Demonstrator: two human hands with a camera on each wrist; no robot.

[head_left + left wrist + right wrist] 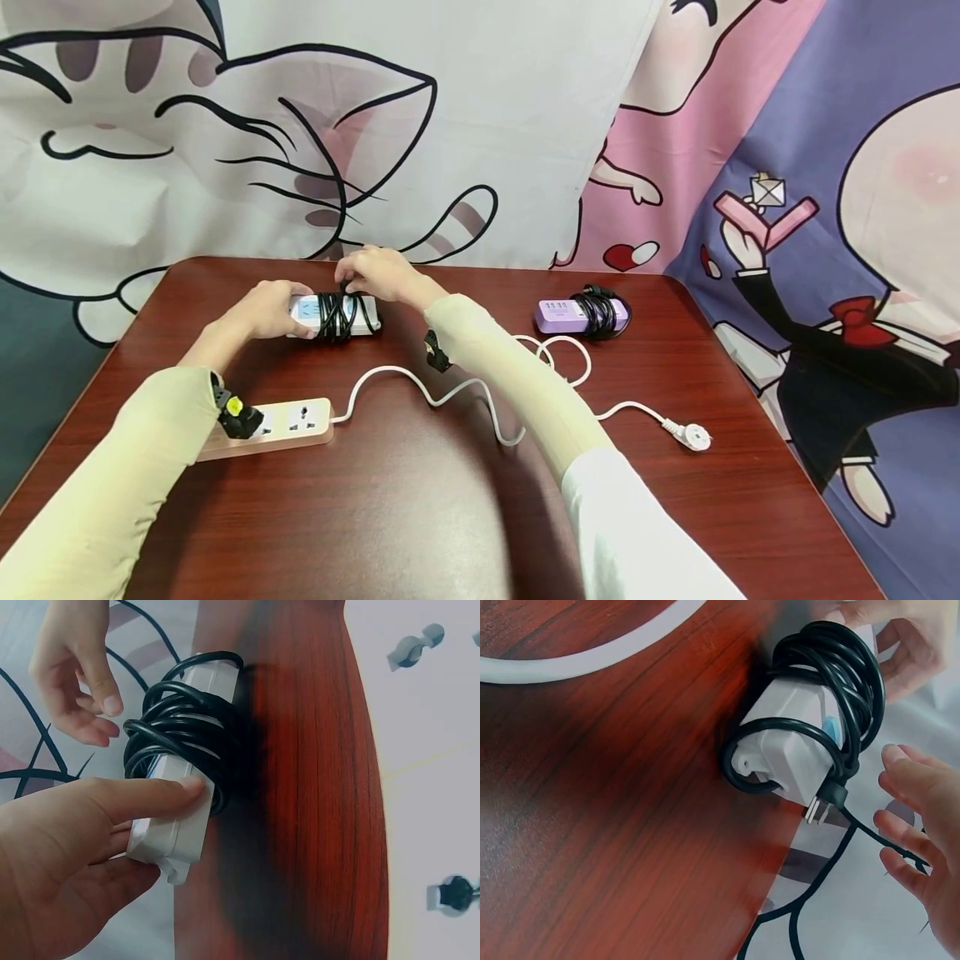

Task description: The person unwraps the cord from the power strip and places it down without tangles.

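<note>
A white power strip (306,310) with bluish sockets lies near the back left of the table, a black cord (336,317) coiled round its middle. My left hand (264,308) grips its left end, with the thumb (176,793) across one face and the fingers on the other side. Beside the coil is my right hand (382,273). Its loosely bent fingers stand apart from the coil in both wrist views and hold nothing. The black plug (832,793), prongs showing, sits by the strip's right end in the right wrist view.
A beige power strip (315,423) lies under my left forearm, partly hidden. Its white cord (397,369) winds beneath my right arm to a white plug (693,436). Back right is a purple power strip (558,315) wrapped in black cord. A printed curtain (525,125) hangs behind the table.
</note>
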